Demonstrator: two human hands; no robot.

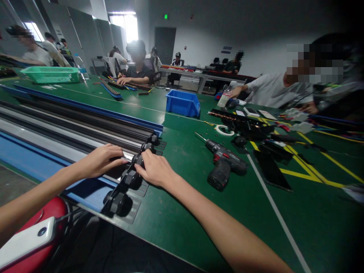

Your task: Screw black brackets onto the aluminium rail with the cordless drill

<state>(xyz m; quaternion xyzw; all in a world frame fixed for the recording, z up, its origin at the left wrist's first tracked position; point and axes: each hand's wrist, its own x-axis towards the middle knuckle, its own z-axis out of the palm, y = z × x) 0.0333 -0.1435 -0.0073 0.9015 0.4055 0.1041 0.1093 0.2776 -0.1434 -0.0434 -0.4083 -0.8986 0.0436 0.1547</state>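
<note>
On the left side of the table lie several long black and silver metal profiles point(93, 142). A row of black cable glands point(131, 178) with hexagonal nuts stands along their near ends, on slotted end plates point(135, 210). My right hand point(156, 168) has its fingers bent around one gland in the middle of the row; that gland is partly hidden by the fingers. Just to the left, my left hand point(102, 161) rests over the profile ends, fingers stretched toward the same gland and thumb apart from them. Blue channels point(31, 149) flank the profiles.
A cordless drill point(226, 163) lies right of my hands, with a tape roll point(224, 130) and dark parts behind it. A blue bin point(182, 103) and green basket point(51, 75) stand farther back. Co-workers sit around. A white device point(28, 240) is by the near left edge.
</note>
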